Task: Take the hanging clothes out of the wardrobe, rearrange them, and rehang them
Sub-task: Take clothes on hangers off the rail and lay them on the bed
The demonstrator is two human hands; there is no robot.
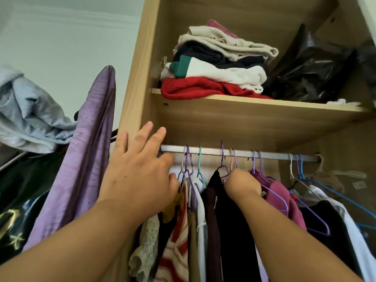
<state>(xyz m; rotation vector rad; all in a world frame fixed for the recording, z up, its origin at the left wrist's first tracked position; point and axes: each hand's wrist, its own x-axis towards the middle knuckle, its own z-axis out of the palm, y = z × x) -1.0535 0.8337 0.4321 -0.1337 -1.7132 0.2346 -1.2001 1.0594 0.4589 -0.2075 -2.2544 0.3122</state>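
A silver rail [242,154] crosses the wardrobe under the shelf. It carries several purple, teal, pink and blue hangers with clothes: a red-striped knit [177,241], a black garment [234,231], a pink top [278,196] and a white one [358,245]. My left hand [138,167] reaches up to the rail's left end with fingers spread, thumb next to the leftmost purple hangers [188,169]. My right hand [242,185] is curled between the black garment and the pink top, just under a purple and a pink hook [231,159]; its fingers are hidden in the clothes.
On the shelf [223,100] above lie folded clothes [215,64] and a black plastic bag [313,72]. Left of the wardrobe's side panel [134,78], a purple cloth [89,143] and a pale grey sheet [30,117] hang over a rack.
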